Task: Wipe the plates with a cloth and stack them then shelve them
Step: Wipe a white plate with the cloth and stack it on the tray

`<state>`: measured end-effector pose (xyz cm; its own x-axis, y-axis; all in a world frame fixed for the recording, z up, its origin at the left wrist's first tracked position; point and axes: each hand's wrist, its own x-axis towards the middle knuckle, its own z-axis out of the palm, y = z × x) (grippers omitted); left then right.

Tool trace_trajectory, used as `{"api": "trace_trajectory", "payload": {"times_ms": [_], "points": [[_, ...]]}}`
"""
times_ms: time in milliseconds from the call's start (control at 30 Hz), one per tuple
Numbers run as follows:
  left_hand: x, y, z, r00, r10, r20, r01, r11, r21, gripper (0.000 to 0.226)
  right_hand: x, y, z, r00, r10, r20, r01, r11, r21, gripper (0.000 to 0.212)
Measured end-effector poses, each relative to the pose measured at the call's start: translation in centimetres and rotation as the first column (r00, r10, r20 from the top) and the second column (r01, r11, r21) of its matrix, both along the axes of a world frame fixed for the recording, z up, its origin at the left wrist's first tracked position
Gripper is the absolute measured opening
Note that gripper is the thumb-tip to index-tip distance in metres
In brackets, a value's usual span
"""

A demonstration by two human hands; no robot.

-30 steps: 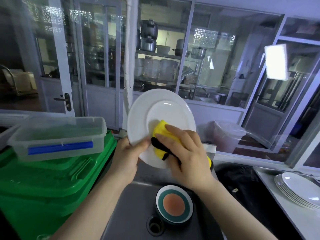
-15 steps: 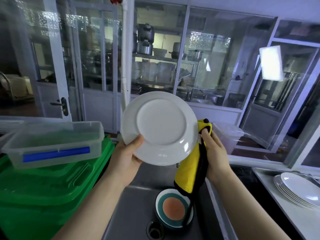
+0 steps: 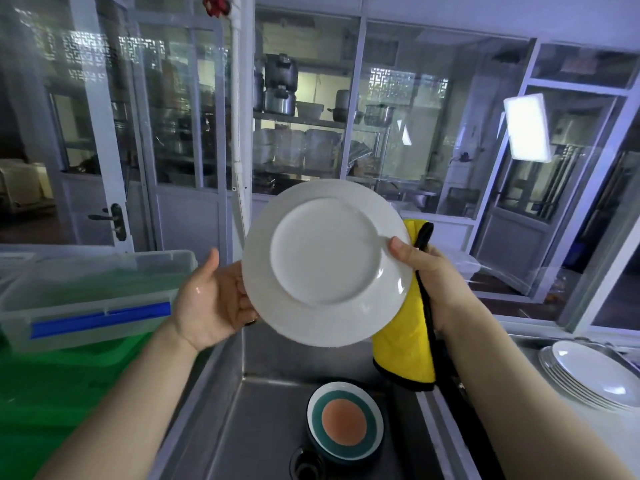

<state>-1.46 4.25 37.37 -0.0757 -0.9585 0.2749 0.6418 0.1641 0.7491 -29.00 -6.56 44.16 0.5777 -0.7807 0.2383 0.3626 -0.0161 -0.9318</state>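
Now right hand pinches round glossy plate and fluffy cloth; left hand spread.

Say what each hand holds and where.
Right hand: white plate pinched at its right rim, yellow cloth behind it. Left hand: open, fingers behind the plate's left edge.

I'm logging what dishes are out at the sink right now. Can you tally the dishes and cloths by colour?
White plates: 5, namely 1 held up and about 4 in the stack on the right
Teal and orange dish in the sink: 1
Yellow cloth: 1
Total: 7
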Motion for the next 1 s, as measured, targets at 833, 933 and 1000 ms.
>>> {"api": "trace_trajectory", "payload": {"times_ms": [833,933,1000], "points": [[-3.8,-0.7,4.8,0.855,0.516,0.06,-0.508,0.855,-0.107,0.025,2.9,0.5,-0.4,0.621,-0.777,0.104,0.392,0.193,-0.9,0.057],[-4.3,-1.2,5.0,0.803,0.596,-0.02,-0.595,0.798,-0.099,0.038,3.2,1.9,-0.9,0.625,-0.769,0.13,0.358,0.134,-0.924,0.06],[-5.6,-2.0,5.1,0.755,0.652,-0.073,-0.656,0.748,-0.098,0.036,4.0,3.4,-1.3,0.658,-0.741,0.137,0.311,0.101,-0.945,0.062]]}}
